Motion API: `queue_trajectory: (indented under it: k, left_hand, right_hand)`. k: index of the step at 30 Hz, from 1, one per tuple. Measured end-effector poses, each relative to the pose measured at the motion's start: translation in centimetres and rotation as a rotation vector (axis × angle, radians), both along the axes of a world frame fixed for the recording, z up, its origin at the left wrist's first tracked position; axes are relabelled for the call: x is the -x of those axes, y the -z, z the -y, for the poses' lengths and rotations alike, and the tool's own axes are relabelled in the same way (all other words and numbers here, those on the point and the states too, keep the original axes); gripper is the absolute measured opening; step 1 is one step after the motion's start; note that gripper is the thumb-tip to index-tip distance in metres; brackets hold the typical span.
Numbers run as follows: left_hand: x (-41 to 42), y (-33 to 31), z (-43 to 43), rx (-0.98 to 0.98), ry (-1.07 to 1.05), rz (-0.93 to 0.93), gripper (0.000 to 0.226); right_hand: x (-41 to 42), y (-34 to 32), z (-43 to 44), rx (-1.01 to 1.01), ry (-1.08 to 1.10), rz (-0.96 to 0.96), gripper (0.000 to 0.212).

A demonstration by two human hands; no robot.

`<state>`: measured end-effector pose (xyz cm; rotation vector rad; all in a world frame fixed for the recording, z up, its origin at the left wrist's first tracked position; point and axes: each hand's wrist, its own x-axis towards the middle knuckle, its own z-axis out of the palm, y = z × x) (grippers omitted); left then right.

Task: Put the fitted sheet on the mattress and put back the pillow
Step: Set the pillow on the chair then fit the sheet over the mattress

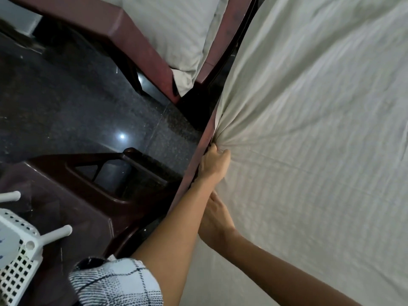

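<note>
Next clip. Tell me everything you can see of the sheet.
The sheet is pale grey-beige cloth with faint woven stripes. It lies spread out, fills the right of the view, and is creased. Folds fan out from a bunched spot at its edge, against the dark wooden frame. The left hand grips that bunch. The right hand rests on the sheet nearer the person, its fingertips hidden behind the left forearm.

Probably a home bedroom: sheeted mattress (309, 129) in a wooden frame (192, 168), plastic chairs (132, 34), a router (15, 250), polished floor (66, 107).
</note>
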<state>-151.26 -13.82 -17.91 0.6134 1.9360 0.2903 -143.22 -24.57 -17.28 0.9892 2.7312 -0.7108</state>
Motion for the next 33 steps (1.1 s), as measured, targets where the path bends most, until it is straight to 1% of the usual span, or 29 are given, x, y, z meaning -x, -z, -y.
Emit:
queue_trajectory:
  k: [1, 2, 4, 5, 6, 7, 8, 9, 11, 13, 15, 17, 18, 21, 22, 25, 28, 30, 33]
  left_hand:
    - [0.2, 0.3, -0.2, 0.002, 0.021, 0.015, 0.06]
    - [0.6, 0.5, -0.3, 0.005, 0.036, 0.032, 0.061]
    - [1.5, 0.6, 0.1, -0.001, 0.029, 0.115, 0.066]
    - [1.9, 0.9, 0.2, -0.014, 0.03, 0.177, 0.07]
    - [2.1, 1.5, 0.8, -0.038, 0.032, 0.22, 0.076]
    - [2.5, 1.8, 0.8, -0.051, 0.047, 0.25, 0.081]
    - [2.8, 2.1, 0.9, -0.055, 0.062, 0.262, 0.083]
    - [2.8, 2.3, 1.3, -0.068, 0.06, 0.269, 0.079]
    - [2.9, 2.6, 1.4, -0.111, 0.041, 0.291, 0.069]
    - [3.0, 2.8, 1.6, -0.142, 0.027, 0.313, 0.073]
    - [3.2, 2.6, 1.7, -0.15, 0.036, 0.337, 0.072]
    - [2.9, 2.0, 1.5, -0.172, 0.05, 0.31, 0.065]
    - [2.7, 1.7, 1.6, -0.193, 0.05, 0.276, 0.063]
    - [2.2, 2.1, 1.9, -0.196, 0.071, 0.217, 0.06]
    - [2.3, 2.4, 2.0, -0.188, 0.067, 0.215, 0.06]
    - [2.4, 2.7, 2.0, -0.209, 0.069, 0.225, 0.062]
    - [2.0, 2.9, 2.4, -0.234, 0.072, 0.202, 0.062]
    - [2.0, 3.3, 2.6, -0.255, 0.066, 0.172, 0.062]
    - [1.7, 3.5, 2.7, -0.262, 0.106, 0.131, 0.063]
  right_hand:
    - [-0.9, 0.2, 0.4, 0.077, -0.07, 0.04, 0.054]
    - [-1.3, -0.9, -0.3, 0.016, -0.083, 0.066, 0.054]
    - [-3.2, -1.4, -3.4, -0.102, 0.066, -0.008, 0.049]
    - [-3.9, -1.6, -5.3, -0.117, 0.228, -0.088, 0.042]
    - [-4.4, -1.9, -7.3, -0.133, 0.315, -0.147, 0.035]
    - [-4.4, -1.7, -9.9, -0.146, 0.358, -0.188, 0.031]
    - [-4.0, -1.7, -12.7, -0.173, 0.38, -0.18, 0.03]
    - [-3.3, -1.5, -15.0, -0.187, 0.349, -0.172, 0.031]
    - [-1.7, -0.6, -19.2, -0.239, 0.209, -0.126, 0.035]
    - [-0.6, 0.6, -21.7, -0.293, 0.03, -0.04, 0.04]
    - [-0.2, 1.2, -23.1, -0.329, -0.082, 0.078, 0.044]
    - [0.0, 1.3, -23.9, -0.332, -0.102, 0.176, 0.048]
    - [0.3, 1.1, -24.0, -0.356, -0.109, 0.208, 0.047]
    - [1.3, 1.0, -24.0, -0.433, -0.106, 0.285, 0.032]
    - [1.5, 1.1, -23.9, -0.426, -0.09, 0.312, 0.03]
    - [0.9, 1.0, -23.8, -0.324, -0.046, 0.412, 0.039]
    - [0.3, 1.2, -24.1, -0.281, -0.108, 0.5, 0.046]
    - [0.9, 1.4, -24.5, -0.285, -0.131, 0.546, 0.045]
    - [2.3, 1.8, -25.1, -0.32, -0.173, 0.686, 0.04]
